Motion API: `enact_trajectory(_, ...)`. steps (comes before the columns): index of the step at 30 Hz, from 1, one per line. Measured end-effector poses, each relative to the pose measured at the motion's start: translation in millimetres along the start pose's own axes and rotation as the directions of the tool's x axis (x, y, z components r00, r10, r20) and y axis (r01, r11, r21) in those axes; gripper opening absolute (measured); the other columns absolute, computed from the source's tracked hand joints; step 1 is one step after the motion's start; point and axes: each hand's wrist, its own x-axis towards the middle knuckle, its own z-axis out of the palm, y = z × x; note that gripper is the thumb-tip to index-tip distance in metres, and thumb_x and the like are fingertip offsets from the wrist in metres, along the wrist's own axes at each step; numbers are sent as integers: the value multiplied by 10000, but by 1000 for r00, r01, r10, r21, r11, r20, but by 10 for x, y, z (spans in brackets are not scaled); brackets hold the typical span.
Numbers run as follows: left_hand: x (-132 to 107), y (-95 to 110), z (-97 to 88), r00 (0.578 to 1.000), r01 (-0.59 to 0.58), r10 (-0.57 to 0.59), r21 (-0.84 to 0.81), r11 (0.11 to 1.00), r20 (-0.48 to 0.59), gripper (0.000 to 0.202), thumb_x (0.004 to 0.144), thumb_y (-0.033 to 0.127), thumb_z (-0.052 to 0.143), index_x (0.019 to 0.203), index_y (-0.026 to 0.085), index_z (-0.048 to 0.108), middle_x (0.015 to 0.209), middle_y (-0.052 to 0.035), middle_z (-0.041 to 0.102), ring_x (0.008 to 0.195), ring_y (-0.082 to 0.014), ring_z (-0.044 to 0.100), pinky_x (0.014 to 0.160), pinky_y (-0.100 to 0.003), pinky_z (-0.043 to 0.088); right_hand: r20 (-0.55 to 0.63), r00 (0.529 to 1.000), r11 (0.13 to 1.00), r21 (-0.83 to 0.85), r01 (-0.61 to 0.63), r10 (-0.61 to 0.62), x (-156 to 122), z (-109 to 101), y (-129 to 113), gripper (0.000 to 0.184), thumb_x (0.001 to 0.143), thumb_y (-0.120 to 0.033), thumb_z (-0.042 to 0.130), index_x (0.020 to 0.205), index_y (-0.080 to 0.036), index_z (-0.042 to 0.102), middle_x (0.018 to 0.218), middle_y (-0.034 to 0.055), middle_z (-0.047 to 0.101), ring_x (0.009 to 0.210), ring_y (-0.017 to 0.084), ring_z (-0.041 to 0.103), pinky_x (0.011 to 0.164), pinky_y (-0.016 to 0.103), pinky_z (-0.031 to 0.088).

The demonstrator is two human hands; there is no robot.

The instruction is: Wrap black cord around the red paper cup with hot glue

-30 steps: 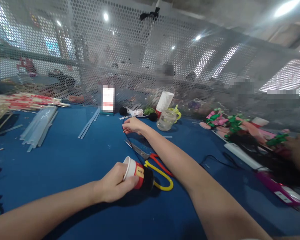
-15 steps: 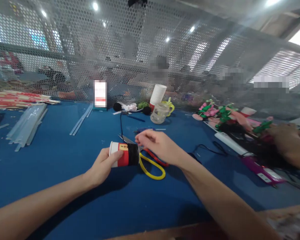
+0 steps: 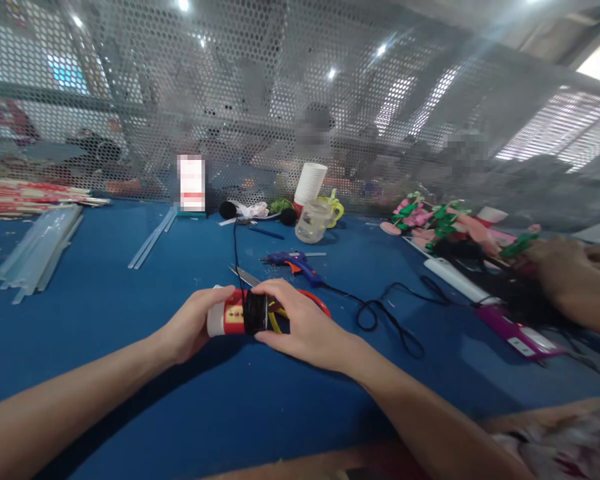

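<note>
left grip: left hand (image 3: 190, 328) closed round the white open end of a paper cup (image 3: 236, 313), thumb on top, fingers underneath
right grip: right hand (image 3: 300, 328) closed on the same paper cup at its black-wrapped end, fingers over the top, thumb below
cup position: on its side between both hands, low over the middle of the tabletop (image 3: 105, 300), nearer the near edge than the far one; can't tell if it touches the surface
cup look: white rim, red body with a small yellow patch, black band at the bottom end
handling (judgement): light, thin-walled, crushes easily; the rolled rim and the base are the stiffest places to hold, the mid wall will dent; black wrap looks soft and may shift under the fingers
under right hand: scissors (image 3: 316, 300), red and yellow handles, blades pointing to the far left corner
just beyond: blue glue gun (image 3: 295, 260) lying flat, black cord (image 3: 385, 317) trailing toward the right edge
far edge: stack of white cups (image 3: 310, 181), clear jar (image 3: 313, 225), black pompoms, mesh screen (image 3: 280, 100) behind
left edge: clear glue sticks (image 3: 33, 248), red-and-white sticks behind them
right edge: pink and green craft pieces (image 3: 430, 219), another person's hand (image 3: 560, 275) working there
</note>
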Motion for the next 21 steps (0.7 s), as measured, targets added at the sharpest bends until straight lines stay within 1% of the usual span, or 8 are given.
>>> enact_trajectory(3,7,-36,-9,1000,-2,1,71,997,17,236,671,334,538,657,100,571,558,6,555,490,-76,472,471,-175,345,7,1000,1000,24,3,-3,9,25,23,462,665,-341,569,1070,-198,397,1101,84,432,1023,179,420,865,335,354)
enact_trajectory(7,-5,-91,-25,998,-52,41,221,974,56,232,670,337,534,625,109,543,524,32,513,471,-66,433,459,-175,317,30,997,996,61,66,-68,22,54,22,371,788,-385,378,1091,-174,418,1161,112,416,1099,179,357,916,361,301)
enact_trajectory(10,-13,-98,-11,994,-101,84,331,938,66,249,675,352,517,630,109,540,534,34,503,492,-70,429,477,-182,322,68,992,992,81,100,-105,25,87,-18,406,831,-399,238,1134,-196,416,1225,87,370,1159,166,279,956,374,238)
enact_trajectory(12,-15,-94,3,993,-119,102,384,916,65,262,674,363,508,657,105,548,558,25,514,511,-76,436,490,-188,328,72,993,988,132,84,-94,27,116,-45,435,839,-408,185,1142,-204,422,1238,65,359,1170,146,259,973,356,211)
enact_trajectory(15,-15,-91,13,993,-118,114,440,890,35,260,659,352,513,656,95,548,547,21,508,498,-77,427,478,-194,321,67,996,970,238,38,-56,39,136,-63,456,851,-392,134,1104,-202,463,1217,46,394,1144,114,306,971,316,222)
enact_trajectory(17,-19,-90,8,992,-116,125,452,885,9,241,645,336,522,633,96,541,530,25,498,485,-75,419,471,-193,317,45,999,966,259,5,-17,68,96,-42,447,857,-373,138,1063,-190,491,1181,47,439,1102,114,369,943,304,274)
enact_trajectory(19,-24,-82,-1,991,-112,133,447,887,-15,227,646,324,516,628,99,539,530,25,503,487,-77,424,478,-195,325,-27,995,983,164,-85,91,122,-11,30,398,854,-361,194,1025,-176,502,1096,55,513,1016,123,456,876,292,351)
enact_trajectory(21,-28,-64,-8,989,-114,143,451,885,-31,219,653,316,504,634,102,544,534,20,511,495,-82,430,488,-199,334,-164,952,962,-51,-268,257,197,-168,173,327,836,-345,282,993,-164,504,981,54,571,904,132,524,798,277,404)
